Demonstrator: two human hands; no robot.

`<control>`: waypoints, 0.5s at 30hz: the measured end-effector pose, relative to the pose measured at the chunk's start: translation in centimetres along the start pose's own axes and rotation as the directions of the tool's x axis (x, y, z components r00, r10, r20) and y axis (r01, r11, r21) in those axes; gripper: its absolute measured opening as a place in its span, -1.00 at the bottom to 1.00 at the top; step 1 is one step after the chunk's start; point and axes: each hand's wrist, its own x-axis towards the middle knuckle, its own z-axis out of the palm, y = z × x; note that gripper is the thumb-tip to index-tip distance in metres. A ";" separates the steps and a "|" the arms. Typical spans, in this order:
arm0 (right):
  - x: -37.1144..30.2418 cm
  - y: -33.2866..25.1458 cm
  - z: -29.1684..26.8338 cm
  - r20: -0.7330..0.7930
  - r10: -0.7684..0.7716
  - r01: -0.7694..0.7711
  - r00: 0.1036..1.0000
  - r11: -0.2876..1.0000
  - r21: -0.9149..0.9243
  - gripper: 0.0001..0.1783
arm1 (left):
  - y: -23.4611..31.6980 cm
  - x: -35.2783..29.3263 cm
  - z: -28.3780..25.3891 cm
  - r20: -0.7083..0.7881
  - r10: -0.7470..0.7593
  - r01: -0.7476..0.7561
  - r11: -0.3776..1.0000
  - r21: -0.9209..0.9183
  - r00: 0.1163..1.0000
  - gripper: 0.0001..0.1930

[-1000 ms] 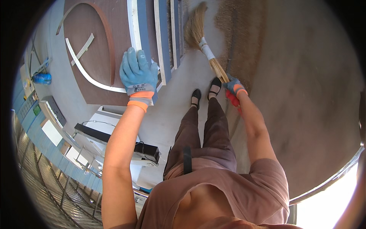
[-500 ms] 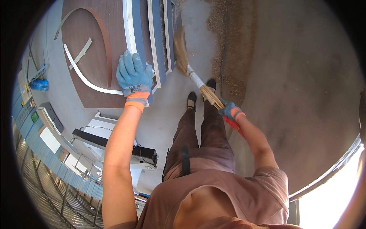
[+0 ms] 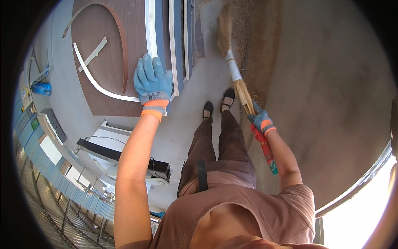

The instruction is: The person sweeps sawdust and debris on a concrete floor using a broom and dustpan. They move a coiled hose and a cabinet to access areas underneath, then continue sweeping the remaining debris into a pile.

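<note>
My left hand (image 3: 152,81), in a blue-coated glove with an orange cuff, lies flat with fingers stretched out on the near end of a stack of boards (image 3: 151,31) with pale edges. My right hand (image 3: 261,119), gloved alike, is closed round the handle of a straw broom (image 3: 234,71). White wrapping binds the broom below its bristles, and a red and green wrapped end sticks out behind my hand. The bristles, blurred by motion, are over the floor to the right of the boards, by a strip of brown debris (image 3: 265,54).
Left of the boards, a brown panel (image 3: 101,99) bears a curved brown strip (image 3: 123,54), a curved white strip (image 3: 92,81) and a short pale strip (image 3: 93,54). A black bar on a white frame (image 3: 99,149) stands near my left forearm. A blue bundle (image 3: 42,89) lies farther left.
The broom has swung right, away from the boards and over the debris, and my right hand has moved slightly right with it. The boards and my left hand appear slightly farther right.
</note>
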 end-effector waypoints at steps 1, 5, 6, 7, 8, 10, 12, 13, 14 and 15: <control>0.6 1.0 0.7 -0.008 -0.079 0.079 0.997 0.995 0.060 -0.16 | 0.3 0.5 -0.2 -0.020 0.005 -0.006 1.000 -0.009 1.000 -0.31; 4.2 -5.1 0.9 0.218 0.080 -0.088 0.973 0.996 0.029 -0.27 | 0.2 0.3 0.1 -0.065 0.004 -0.003 1.000 0.018 0.998 -0.33; 6.5 -4.9 1.5 0.210 0.143 -0.141 0.967 0.990 -0.023 -0.30 | 0.4 0.4 0.0 -0.048 0.008 -0.009 1.000 -0.009 0.999 -0.31; 8.9 -4.0 1.6 0.101 0.073 -0.060 0.992 0.991 -0.122 -0.31 | 0.5 0.6 0.0 -0.032 0.014 -0.016 0.999 -0.041 0.999 -0.30; 10.9 -3.6 1.7 0.006 -0.014 0.015 1.000 0.973 -0.230 -0.32 | 0.5 0.7 -0.1 -0.014 0.018 -0.019 0.998 -0.063 1.000 -0.28; 11.7 -6.7 -0.8 0.082 0.191 -0.192 0.978 0.981 -0.004 -0.32 | 0.1 0.1 -0.3 -0.013 0.002 -0.002 1.000 -0.014 1.000 -0.29; 12.6 -5.6 -2.9 -0.078 0.136 -0.137 0.988 0.990 -0.010 -0.29 | 0.6 0.5 -0.4 -0.019 0.002 -0.002 1.000 -0.019 1.000 -0.29; 12.7 -5.6 -3.6 -0.157 0.099 -0.103 0.983 0.994 -0.020 -0.27 | 0.7 0.6 -0.6 -0.017 -0.003 0.002 1.000 -0.023 1.000 -0.29; 12.2 -5.2 -3.8 -0.235 0.045 -0.058 0.971 0.997 -0.048 -0.25 | 0.7 0.7 -0.6 -0.017 -0.005 0.005 1.000 -0.030 1.000 -0.29; 11.4 -4.6 -3.7 -0.313 -0.008 -0.017 0.950 0.997 -0.079 -0.23 | 0.8 0.8 -0.6 -0.021 -0.004 0.003 1.000 -0.031 1.000 -0.30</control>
